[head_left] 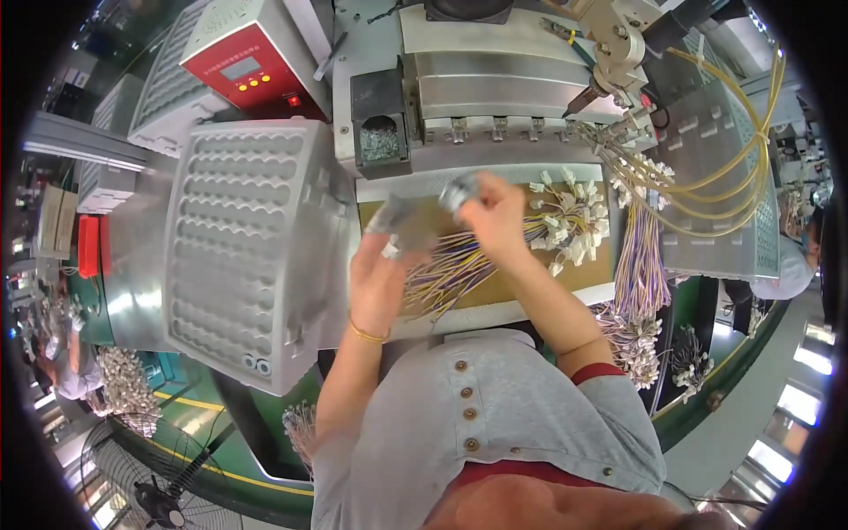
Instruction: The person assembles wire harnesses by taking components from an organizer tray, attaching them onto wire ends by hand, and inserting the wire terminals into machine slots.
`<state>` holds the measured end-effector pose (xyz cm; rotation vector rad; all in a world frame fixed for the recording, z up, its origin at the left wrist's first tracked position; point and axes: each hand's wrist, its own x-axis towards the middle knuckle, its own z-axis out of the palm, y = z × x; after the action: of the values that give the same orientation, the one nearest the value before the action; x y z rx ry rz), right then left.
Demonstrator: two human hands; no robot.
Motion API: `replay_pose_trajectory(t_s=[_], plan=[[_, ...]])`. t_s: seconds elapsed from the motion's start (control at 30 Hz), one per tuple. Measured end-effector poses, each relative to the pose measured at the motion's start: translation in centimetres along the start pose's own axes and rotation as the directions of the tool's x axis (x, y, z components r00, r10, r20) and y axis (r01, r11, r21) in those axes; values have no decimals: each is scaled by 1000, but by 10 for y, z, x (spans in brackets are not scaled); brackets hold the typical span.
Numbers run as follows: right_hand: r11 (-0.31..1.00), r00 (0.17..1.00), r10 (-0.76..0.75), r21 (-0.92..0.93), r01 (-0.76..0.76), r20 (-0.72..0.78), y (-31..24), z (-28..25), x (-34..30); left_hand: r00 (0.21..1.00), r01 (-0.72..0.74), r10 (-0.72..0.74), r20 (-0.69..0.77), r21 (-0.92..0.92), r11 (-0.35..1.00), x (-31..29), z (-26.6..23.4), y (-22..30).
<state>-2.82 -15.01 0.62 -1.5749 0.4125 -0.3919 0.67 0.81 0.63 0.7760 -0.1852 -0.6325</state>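
Over the workbench mat (503,291), my left hand (378,283) is closed around a blurred grey metallic part (390,214). A small white connector (391,246) shows at its fingers. My right hand (499,216) pinches a small round silvery part (458,192), smeared by motion; its exact kind is unclear. Beneath and between my hands lies a bundle of purple, yellow and white wires (464,263). White connectors (570,216) cap the bundle's right end, beside my right forearm.
Left stands a stack of grey moulded trays (231,238), two small round parts (256,364) in its near corner. Behind are a red-fronted control box (256,75), a black bin (380,119) and a metal fixture (503,88). Yellow tubes (760,150) and hanging wire bundles (640,265) flank the right.
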Motion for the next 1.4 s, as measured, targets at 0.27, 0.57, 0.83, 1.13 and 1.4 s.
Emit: replay_pose_trajectory(t_s=[0.27,0.57,0.83,1.13,1.4], plan=[[961,929,147,271,-52,-341,-1,-2,32,969,-15,139,-203,514,857,6,-54,0],[808,862,241,584,77,-446,-3,26,44,950,-259,140,279,954,-149,15,-76,-7],[699,904,-428,-634,331,1,17,-35,-6,885,-348,209,415,890,-294,15,-74,-8],[877,869,-63,-387,283,492,28,-10,-23,756,-326,407,512,834,-445,-27,-41,44],[961,873,-63,-208,184,483,3,-10,-24,817,545,573,-68,417,-728,-160,-131,135]])
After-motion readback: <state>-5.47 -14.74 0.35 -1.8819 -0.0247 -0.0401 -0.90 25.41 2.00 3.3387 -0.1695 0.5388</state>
